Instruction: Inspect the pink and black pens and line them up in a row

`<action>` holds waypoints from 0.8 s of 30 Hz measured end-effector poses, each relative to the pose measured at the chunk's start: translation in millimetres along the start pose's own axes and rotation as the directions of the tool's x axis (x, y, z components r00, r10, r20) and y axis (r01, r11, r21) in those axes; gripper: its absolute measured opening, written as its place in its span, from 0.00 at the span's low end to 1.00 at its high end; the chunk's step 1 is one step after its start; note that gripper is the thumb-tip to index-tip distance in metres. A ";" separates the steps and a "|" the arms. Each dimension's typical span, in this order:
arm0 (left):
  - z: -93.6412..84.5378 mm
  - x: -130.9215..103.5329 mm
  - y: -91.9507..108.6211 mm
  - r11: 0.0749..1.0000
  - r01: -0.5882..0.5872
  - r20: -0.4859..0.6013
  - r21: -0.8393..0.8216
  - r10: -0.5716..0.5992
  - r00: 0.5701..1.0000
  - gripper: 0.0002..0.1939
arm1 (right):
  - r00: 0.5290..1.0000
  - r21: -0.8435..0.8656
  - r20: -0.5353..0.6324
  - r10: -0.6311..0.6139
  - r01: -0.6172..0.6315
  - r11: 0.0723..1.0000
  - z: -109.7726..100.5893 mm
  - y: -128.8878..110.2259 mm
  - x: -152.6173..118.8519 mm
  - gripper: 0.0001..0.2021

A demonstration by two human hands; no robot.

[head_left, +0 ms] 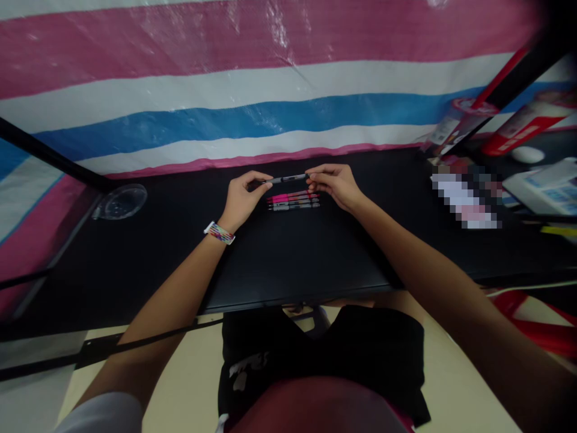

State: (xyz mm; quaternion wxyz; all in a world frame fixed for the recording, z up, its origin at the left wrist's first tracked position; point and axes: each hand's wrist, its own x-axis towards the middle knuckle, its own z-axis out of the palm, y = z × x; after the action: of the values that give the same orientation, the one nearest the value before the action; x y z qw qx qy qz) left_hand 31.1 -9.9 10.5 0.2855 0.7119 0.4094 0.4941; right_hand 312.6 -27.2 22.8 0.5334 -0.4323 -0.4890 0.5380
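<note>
A dark-and-clear pen is held nearly level above the black table. My left hand pinches its left end between thumb and fingers; a colourful band circles that wrist. The pen's right end is pinched by my right hand. Just below, several pens lie side by side on the table: pink ones at the back and grey-clear ones nearer me. The tips of the held pen are partly covered by my fingers.
A clear round plastic lid lies at the table's left. At the right stand a clear cup and a red-and-white cup, beside a white round object and a white packet. Striped sheeting hangs behind.
</note>
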 end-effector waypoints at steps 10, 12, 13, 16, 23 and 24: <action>-1.4 -3.3 12.0 0.995 -0.085 -0.070 0.056 0.089 0.994 0.05 | 0.994 0.128 0.095 0.057 -0.069 0.989 -1.2 -1.7 -0.5 0.13; -0.9 -2.7 10.8 0.996 -0.082 -0.083 0.021 0.083 0.993 0.06 | 0.981 0.171 0.160 0.110 -0.137 0.976 -1.3 -5.9 -1.7 0.17; -0.8 -2.3 9.9 0.997 -0.082 -0.088 0.012 0.083 0.993 0.06 | 0.973 0.190 0.191 0.129 -0.165 0.968 -1.5 -7.8 -2.4 0.20; -0.8 -1.7 7.7 0.997 -0.080 -0.096 0.013 0.081 0.992 0.07 | 0.959 0.265 0.246 0.143 -0.208 0.942 -2.0 -9.6 -3.6 0.23; -0.5 -1.9 11.3 0.993 -0.119 -0.111 0.009 0.119 0.987 0.07 | 0.962 0.369 0.225 0.152 -0.229 0.901 1.1 -1.3 -0.2 0.17; -0.4 -2.0 11.4 0.993 -0.122 -0.117 0.010 0.122 0.986 0.07 | 0.962 0.379 0.229 0.152 -0.231 0.896 1.8 -1.1 0.2 0.17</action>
State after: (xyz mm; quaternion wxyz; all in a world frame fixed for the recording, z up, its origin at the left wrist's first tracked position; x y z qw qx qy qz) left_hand 33.8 -17.3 18.9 0.2293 0.7058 0.3817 0.5510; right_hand 311.0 -27.2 24.2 0.5050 -0.3054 -0.3723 0.7164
